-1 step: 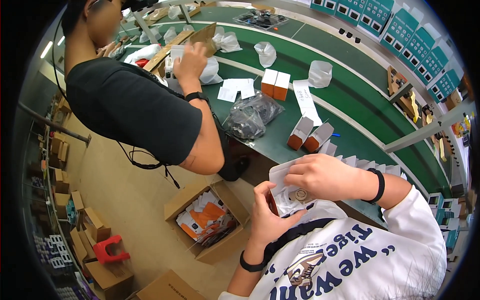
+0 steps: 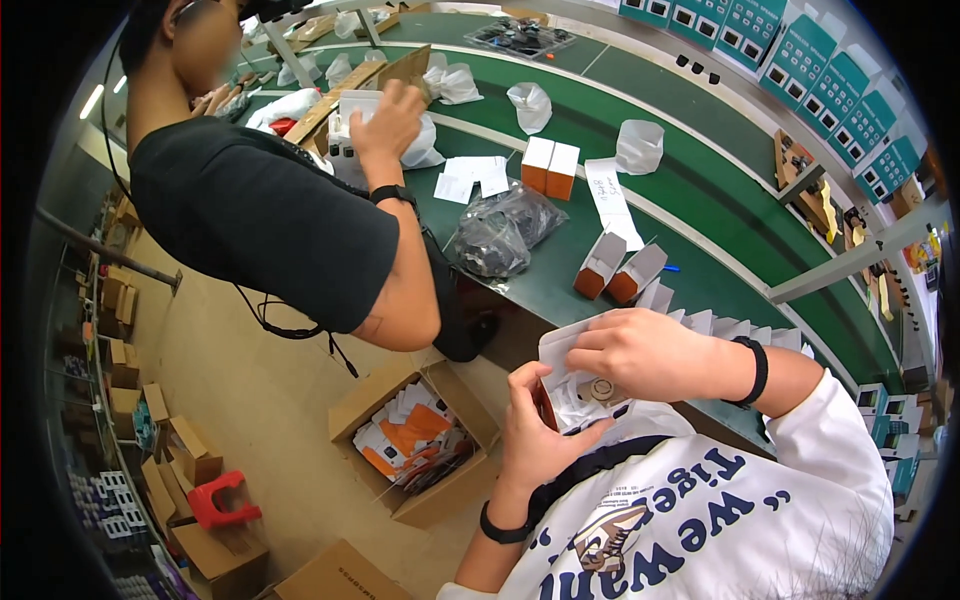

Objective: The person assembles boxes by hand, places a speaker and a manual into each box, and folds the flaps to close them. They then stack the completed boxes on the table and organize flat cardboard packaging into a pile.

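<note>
My left hand (image 2: 545,430) wraps round a small open carton (image 2: 562,347), white inside with an orange outer side, held tilted close to my body. Clear plastic wrap (image 2: 578,405) bunches up in its mouth, beside a round beige piece (image 2: 602,390). Over that opening, my right hand (image 2: 645,350) has its fingers bent and closed together at the raised white flap. What those fingertips hold, if anything, is hidden. Two open orange-and-white cartons (image 2: 600,265) stand on the green table (image 2: 545,290) beyond my hands.
A co-worker in a black shirt (image 2: 270,210) stands at left, one hand (image 2: 390,120) over a white box. On the table lie a bag of dark parts (image 2: 500,235), two closed cartons (image 2: 550,168) and papers (image 2: 470,178). A cardboard box (image 2: 415,440) and red stool (image 2: 222,498) occupy the floor.
The co-worker's raised hand and arm have shifted very slightly. My own hands and the carton look the same.
</note>
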Available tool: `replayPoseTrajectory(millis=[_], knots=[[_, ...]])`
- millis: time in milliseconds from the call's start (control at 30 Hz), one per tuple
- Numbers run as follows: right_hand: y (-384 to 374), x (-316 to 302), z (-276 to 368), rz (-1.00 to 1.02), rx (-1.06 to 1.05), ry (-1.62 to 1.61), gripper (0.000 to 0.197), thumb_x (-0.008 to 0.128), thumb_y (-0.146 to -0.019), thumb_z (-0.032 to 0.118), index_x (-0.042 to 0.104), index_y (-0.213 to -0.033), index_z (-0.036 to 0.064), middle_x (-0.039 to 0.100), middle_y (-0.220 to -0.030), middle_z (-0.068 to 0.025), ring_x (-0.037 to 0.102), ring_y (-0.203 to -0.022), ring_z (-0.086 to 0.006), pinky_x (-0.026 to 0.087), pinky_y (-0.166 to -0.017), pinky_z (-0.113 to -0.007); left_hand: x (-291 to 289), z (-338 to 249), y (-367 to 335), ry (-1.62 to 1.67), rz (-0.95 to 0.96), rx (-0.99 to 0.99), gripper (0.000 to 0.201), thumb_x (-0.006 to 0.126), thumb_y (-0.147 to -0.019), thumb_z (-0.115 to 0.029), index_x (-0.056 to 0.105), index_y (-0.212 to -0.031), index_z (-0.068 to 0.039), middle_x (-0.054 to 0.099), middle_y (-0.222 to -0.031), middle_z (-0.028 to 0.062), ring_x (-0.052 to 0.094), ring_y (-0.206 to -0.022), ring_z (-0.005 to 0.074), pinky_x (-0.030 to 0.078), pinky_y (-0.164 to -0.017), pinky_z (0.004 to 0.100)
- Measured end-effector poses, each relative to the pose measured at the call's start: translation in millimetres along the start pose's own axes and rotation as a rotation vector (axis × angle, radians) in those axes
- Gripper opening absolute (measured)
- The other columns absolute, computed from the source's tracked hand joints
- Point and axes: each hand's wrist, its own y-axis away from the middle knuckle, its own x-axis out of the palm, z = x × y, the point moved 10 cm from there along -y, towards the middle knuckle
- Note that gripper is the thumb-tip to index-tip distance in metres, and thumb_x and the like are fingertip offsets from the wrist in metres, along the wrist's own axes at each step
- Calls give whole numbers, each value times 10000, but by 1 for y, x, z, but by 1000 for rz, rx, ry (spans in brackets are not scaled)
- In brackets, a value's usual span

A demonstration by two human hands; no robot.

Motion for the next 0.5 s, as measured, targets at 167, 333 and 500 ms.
replayPoseTrajectory(millis=[167,333,500], knots=[[0,26,-6,125,80,-81,249,654,-788,75,627,-1029,18,684,-865,-111,715,-823,-325,573,-737,-411,3,-3,-5,-16,22,0,940,957,-641,-59,312,-1324,-75,515,-1201,142,591,-1079,208,524,-921,351],[-5,-6,-7,-52,12,-6,199,692,-760,76,610,-938,42,652,-864,-91,706,-832,-313,569,-726,-417,-5,9,-4,76,-57,-46,888,975,-640,-173,384,-1287,-31,563,-1150,150,614,-994,232,529,-878,364],[0,20,-18,52,123,26,234,728,-703,95,561,-860,48,590,-795,-68,660,-836,-257,537,-723,-391,-1,4,-8,115,-37,-34,887,972,-646,-154,374,-1290,-28,573,-1137,152,627,-990,225,539,-872,362]])
